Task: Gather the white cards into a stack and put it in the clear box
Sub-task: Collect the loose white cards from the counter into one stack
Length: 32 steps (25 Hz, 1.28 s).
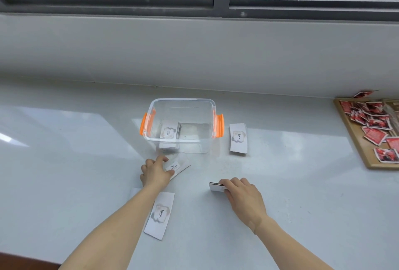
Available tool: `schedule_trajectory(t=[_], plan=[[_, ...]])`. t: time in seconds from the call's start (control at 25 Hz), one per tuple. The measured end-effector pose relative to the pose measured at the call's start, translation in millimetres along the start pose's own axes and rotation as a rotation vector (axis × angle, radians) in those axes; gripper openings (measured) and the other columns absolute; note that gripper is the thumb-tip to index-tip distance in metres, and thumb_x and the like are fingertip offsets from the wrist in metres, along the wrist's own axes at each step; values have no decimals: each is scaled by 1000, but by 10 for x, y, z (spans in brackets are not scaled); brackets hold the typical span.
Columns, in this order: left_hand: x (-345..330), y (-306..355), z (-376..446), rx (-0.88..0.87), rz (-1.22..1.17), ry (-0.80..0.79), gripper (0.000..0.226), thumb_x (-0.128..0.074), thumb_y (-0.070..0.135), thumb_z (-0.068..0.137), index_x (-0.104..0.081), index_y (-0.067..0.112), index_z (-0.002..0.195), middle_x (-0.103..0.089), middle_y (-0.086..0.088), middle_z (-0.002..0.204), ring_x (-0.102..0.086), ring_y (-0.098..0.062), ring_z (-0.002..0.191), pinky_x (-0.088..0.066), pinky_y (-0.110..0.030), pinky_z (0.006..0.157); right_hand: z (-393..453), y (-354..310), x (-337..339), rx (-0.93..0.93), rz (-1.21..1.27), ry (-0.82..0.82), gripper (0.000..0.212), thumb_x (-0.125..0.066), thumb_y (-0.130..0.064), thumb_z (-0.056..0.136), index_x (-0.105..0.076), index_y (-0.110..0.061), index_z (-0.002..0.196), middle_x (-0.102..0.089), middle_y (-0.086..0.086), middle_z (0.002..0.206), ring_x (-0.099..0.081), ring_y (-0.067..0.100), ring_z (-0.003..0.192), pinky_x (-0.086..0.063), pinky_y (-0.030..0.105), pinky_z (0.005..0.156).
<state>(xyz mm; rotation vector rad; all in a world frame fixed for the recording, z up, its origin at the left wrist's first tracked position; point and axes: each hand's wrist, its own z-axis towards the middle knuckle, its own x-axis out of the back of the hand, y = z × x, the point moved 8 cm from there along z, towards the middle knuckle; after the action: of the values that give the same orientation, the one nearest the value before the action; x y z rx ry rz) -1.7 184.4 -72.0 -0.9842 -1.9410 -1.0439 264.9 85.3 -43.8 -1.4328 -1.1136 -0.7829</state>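
A clear box with orange side latches stands in the middle of the white counter, with a small stack of white cards inside at its left. My left hand presses on a white card just in front of the box. My right hand grips a thin stack of cards, held on edge on the counter. One white card lies right of the box. Another white card lies near me, beside my left forearm.
A wooden tray with several red packets sits at the far right edge. A white wall and window frame rise behind the counter. A dark brown edge shows at the bottom left corner.
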Motion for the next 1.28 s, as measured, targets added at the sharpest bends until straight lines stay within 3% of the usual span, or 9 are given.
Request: schedule_trajectory(t=[0.12,0.28,0.48,0.64,0.84,1.04,1.16,1.28], plan=[[-44,-7,-61,29,-100,-45,32,-60,20,87,-55,26,118,-45,-11,123,-48,-33,114,-43,-41,94,23,2,16,0,-15,4,29,-39,-24,98,-48,-38,123,-60,-10,110,-50,23,94,-41,34,71],[-101,333,-201,-207,-166,-93,30,-49,9,93,-62,25,115,-51,-9,119,-53,-29,110,-44,-42,96,13,1,16,13,-17,23,34,-42,-27,97,-45,-36,130,-56,-12,124,-52,21,100,-45,35,74],[-330,818,-538,-471,-179,-159,35,-45,3,95,-69,23,111,-53,-7,104,-53,-26,108,-44,-37,96,9,4,-10,-1,6,64,71,-52,-31,90,-13,-31,150,-27,-9,155,-36,20,133,-43,35,95],[-469,988,-705,-525,-221,-242,49,-41,-10,87,-70,20,112,-55,-12,110,-52,-24,111,-40,-27,99,-11,-5,-14,4,7,104,80,-60,-30,87,-13,-28,151,-21,0,159,-26,26,142,-37,41,108],[-703,1056,-894,-553,-135,-406,61,-43,-10,73,-60,21,122,-54,-6,120,-47,-21,119,-36,-20,99,-7,-2,-26,-36,15,144,81,-70,-23,82,-24,-22,148,-28,5,156,-32,29,140,-42,46,105],[-810,1221,-1061,-556,-175,-446,55,-50,-2,71,-58,19,122,-55,-6,119,-52,-18,115,-42,-21,95,10,33,-121,-51,11,105,73,-63,-21,86,-24,-23,148,-25,1,158,-30,26,140,-38,42,107],[-839,1246,-1123,-571,-175,-409,49,-49,-3,75,-55,16,120,-53,-7,118,-52,-23,115,-45,-31,96,-7,26,-138,-73,-1,105,61,-65,-17,83,-41,-20,140,-44,-1,147,-49,27,121,-49,39,91],[-823,1208,-1121,-596,-92,-368,53,-48,-3,76,-49,16,125,-49,-5,124,-51,-23,114,-46,-37,93,0,18,-122,-52,-9,92,43,-59,-23,89,-48,-26,130,-59,-9,123,-53,23,101,-47,34,77]])
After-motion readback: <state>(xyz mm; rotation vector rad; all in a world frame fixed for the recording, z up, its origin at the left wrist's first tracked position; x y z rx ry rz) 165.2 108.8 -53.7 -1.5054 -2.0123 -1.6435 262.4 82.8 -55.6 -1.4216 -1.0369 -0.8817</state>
